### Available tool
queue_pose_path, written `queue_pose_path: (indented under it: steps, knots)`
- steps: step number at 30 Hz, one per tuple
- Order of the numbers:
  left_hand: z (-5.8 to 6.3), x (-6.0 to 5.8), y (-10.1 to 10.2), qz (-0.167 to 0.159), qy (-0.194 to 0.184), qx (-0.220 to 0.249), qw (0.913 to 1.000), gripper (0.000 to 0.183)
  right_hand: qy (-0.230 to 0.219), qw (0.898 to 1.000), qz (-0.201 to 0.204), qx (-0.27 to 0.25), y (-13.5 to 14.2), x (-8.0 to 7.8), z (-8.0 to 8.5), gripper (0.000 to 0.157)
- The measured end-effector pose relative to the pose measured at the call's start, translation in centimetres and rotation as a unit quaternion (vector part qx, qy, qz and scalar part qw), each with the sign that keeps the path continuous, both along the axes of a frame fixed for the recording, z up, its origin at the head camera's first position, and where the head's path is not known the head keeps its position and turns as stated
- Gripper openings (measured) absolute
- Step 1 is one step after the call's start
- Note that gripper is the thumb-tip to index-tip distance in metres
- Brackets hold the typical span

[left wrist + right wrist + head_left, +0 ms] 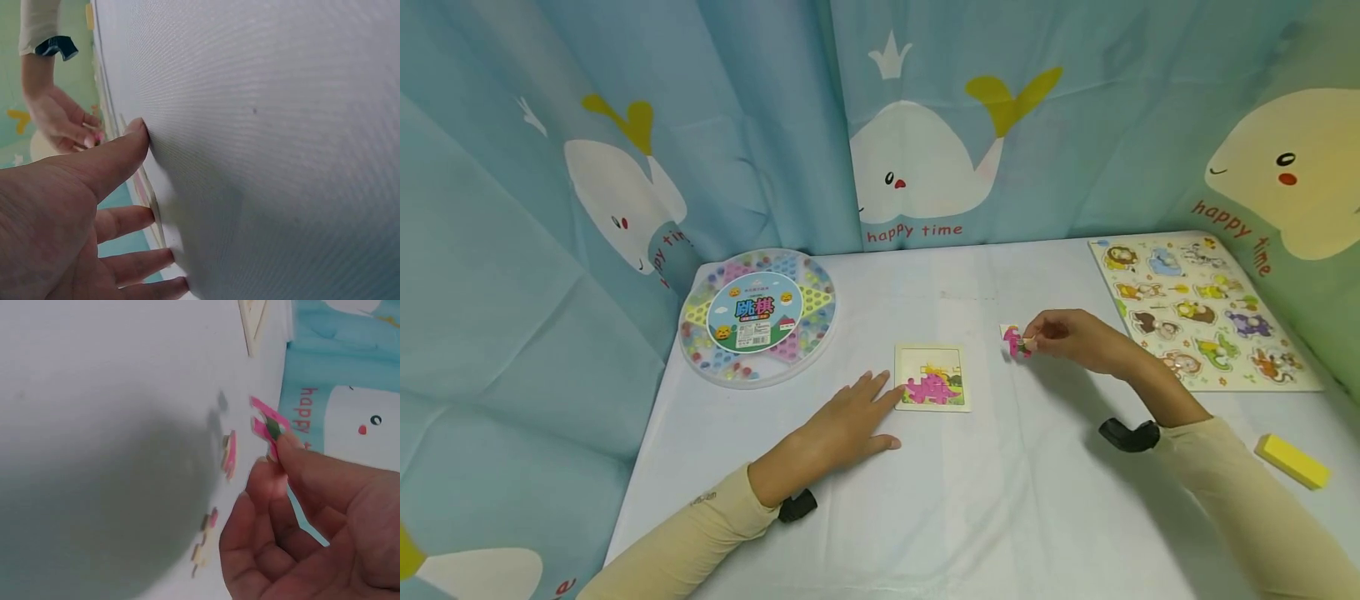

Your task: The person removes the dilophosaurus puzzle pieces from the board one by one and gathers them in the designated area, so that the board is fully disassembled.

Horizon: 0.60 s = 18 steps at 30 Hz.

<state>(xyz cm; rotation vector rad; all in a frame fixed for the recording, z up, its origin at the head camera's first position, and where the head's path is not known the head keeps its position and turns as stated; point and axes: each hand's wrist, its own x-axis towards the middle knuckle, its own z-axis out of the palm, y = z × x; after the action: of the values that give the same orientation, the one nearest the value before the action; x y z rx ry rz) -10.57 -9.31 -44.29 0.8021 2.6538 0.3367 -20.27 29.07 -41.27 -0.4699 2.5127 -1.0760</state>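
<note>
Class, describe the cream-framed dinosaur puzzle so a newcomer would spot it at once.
On the white-covered table, look between the round, clear plastic game box at left and the large, rectangular animal board at right. The small, cream-framed dinosaur puzzle lies beside the person's spread left hand. Unlike those neighbours, it shows one unfinished pink dinosaur.

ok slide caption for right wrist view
Right hand pinching a pink-and-green puzzle piece, other pieces lying on the white tabletop
</note>
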Motion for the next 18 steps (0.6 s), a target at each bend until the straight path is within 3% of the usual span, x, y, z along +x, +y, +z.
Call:
queue_pose_path:
  steps: [4,6,13,18]
  knots:
    - [0.0,-0.1,0.0,0.003,-0.003,-0.002,1.0,0.076,-0.033,0.999,0.008,-0.028,0.3,0.1,-0.7,0.014]
    - [0.0,-0.1,0.0,0.003,-0.004,-0.003,1.0,0.076,-0.027,0.999,0.012,-0.031,0.1,0.2,-1.1,0.013]
    - [0.1,0.0,0.1,0.004,-0.007,-0.002,1.0,0.077,0.063,0.996,0.006,0.064,-1.2,0.3,-2.2,0.006]
    - [0.1,-0.1,0.1,0.002,-0.005,0.001,1.0,0.077,0.087,0.99,-0.002,0.111,-2.0,0.5,-2.3,0.006]
